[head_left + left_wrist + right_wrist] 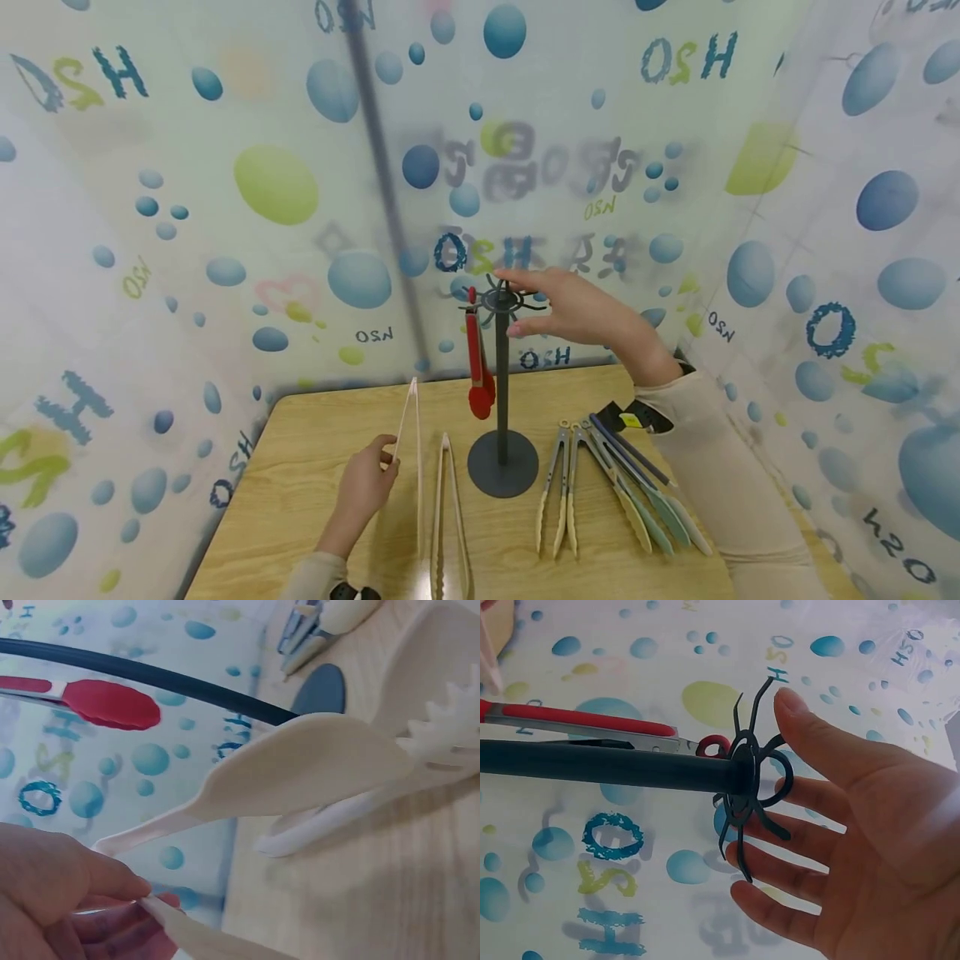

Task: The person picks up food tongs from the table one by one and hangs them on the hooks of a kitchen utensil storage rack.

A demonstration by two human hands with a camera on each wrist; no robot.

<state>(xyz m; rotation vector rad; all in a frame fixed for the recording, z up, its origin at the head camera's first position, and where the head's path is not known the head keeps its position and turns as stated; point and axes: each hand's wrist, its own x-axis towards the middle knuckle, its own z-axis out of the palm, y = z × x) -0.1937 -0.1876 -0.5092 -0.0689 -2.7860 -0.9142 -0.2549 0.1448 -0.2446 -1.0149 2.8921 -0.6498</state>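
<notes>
Thumb and fingers of my left hand (365, 487) pinch one arm of a pair of pale tongs (418, 475), held hinge up over the left of the table. In the left wrist view the tongs' other beige arm (300, 769) spreads away from the pinched one. My right hand (573, 307) is at the ring of hooks (742, 776) on top of a dark upright stand (502, 375), fingers extended and thumb apart around its edge. Red-headed tongs (480, 367) hang from a hook on the stand's left side.
Another pair of beige tongs (453, 517) lies on the wooden table (300, 425), left of the stand's round base (517, 479). Several tongs with beige and green heads (641, 508) lie to the right. A patterned curtain (225, 333) closes in the back and sides.
</notes>
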